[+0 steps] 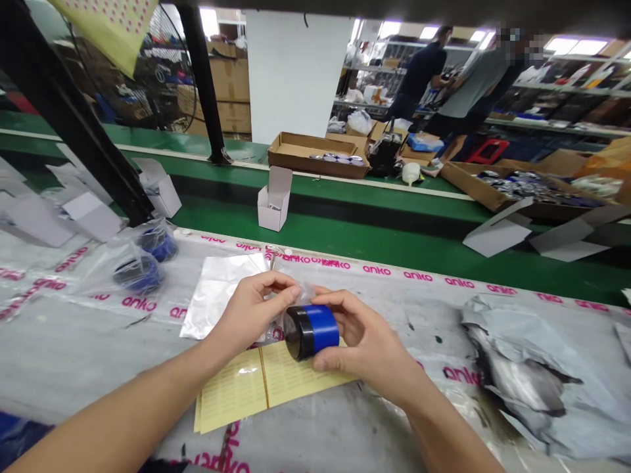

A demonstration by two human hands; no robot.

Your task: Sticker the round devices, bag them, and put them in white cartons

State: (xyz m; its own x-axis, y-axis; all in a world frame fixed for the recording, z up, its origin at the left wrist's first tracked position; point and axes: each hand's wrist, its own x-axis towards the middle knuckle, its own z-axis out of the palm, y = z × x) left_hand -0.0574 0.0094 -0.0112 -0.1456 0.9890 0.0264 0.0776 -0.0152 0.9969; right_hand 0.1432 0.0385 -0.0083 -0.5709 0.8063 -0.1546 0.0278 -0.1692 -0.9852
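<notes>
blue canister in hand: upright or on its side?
On its side: the blue canister lies roughly level, held between the left hand and right hand, its black end facing left.

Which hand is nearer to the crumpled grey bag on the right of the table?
Right. The right hand, holding the blue cylinder, is left of the grey bag and apart from it. The left hand, pinching clear plastic, is farther left, on the other side of the cylinder.

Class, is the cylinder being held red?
No, the cylinder in the right hand is blue with a black end; the left hand pinches clear plastic.
</notes>
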